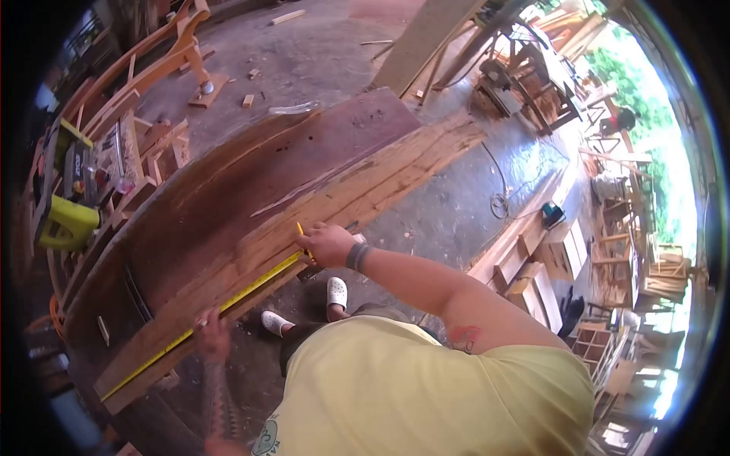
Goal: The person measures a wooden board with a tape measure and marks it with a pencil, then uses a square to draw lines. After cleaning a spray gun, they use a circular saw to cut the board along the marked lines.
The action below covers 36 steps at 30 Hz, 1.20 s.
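Observation:
A long, rough wooden board (395, 171) runs diagonally in front of me, beside a wider reddish-brown slab (334, 140). The yellow blade of a tape measure (251, 288) lies stretched along the board, from its lower left end to my right hand (331, 245). That hand is closed at the blade's upper end, with a yellow pencil (299, 227) sticking up from the fingers; the tape's case is mostly hidden. My left hand (214, 337), slightly blurred, is closed at the board's near edge, its fingers on the blade.
A green and black power tool (72, 186) stands at the left among wooden frames. An orange-brown wooden frame (182, 49) is at the upper left. Timber pieces (532, 292), a teal tool (553, 215) and a coiled cord (499, 204) lie at the right. Scraps dot the floor (304, 57).

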Tool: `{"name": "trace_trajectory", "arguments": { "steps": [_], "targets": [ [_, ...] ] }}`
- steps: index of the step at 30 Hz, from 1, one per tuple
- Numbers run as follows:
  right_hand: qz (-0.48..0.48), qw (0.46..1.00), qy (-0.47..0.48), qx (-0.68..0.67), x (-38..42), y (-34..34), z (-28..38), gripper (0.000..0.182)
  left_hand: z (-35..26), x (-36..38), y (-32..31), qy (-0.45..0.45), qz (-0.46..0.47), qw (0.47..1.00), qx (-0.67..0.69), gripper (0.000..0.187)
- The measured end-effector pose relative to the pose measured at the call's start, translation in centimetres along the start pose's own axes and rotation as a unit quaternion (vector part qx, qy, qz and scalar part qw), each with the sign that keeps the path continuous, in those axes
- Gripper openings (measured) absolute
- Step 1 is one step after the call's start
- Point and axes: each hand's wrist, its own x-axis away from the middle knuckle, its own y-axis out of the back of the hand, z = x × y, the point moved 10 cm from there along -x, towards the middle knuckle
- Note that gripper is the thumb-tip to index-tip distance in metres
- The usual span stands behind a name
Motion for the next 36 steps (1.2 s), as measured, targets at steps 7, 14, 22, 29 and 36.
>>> {"name": "trace_trajectory", "arguments": {
  "steps": [7,14,22,29,36],
  "targets": [
    [-0.002,0.999,-0.031,0.019,1.3,-0.1,1.0,0.042,10.5,6.1,4.6,0.145,-0.067,0.987,0.0,0.038],
    [0.042,0.998,-0.02,-0.043,1.5,-0.3,2.4,0.047,13.8,6.4,3.1,0.148,0.038,0.988,-0.005,0.017],
    [0.028,0.997,-0.005,-0.071,-0.4,-0.2,3.8,0.041,14.1,12.8,9.7,0.134,0.211,0.967,-0.054,0.032],
    [0.023,0.992,-0.055,-0.114,-7.4,4.5,3.1,0.039,27.2,16.5,15.9,0.285,0.216,0.933,0.017,0.045],
    [0.023,0.998,0.021,-0.062,-16.1,0.2,12.6,0.045,20.6,0.0,5.2,0.102,0.194,0.965,0.146,0.045]
  ]
}}
